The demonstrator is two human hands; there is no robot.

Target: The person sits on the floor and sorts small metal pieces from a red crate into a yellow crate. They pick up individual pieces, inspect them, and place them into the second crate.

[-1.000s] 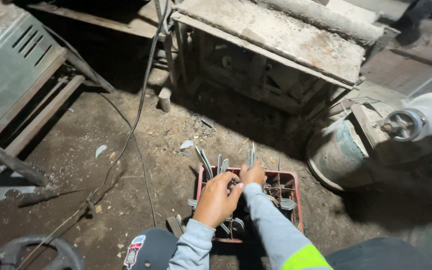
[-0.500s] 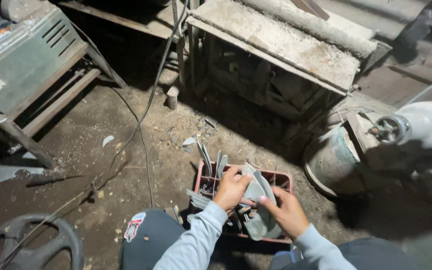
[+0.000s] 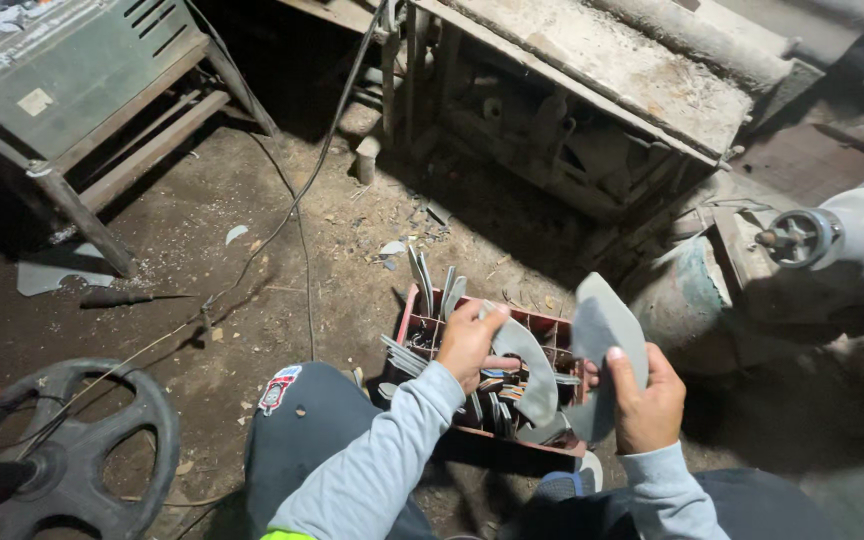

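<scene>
Left hand point(image 3: 467, 340) grips a curved grey metal piece point(image 3: 535, 375) over the red crate point(image 3: 422, 325); right hand point(image 3: 642, 395), just right, clamps a flat grey blade point(image 3: 604, 325).

Matt grey metal blades point(image 3: 607, 330), red plastic crate point(image 3: 422, 310)

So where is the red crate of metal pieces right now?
In the head view, the red crate sits on the dirt floor at lower centre, in front of the person's knees, with the left hand over it and the right hand beside it.
</scene>
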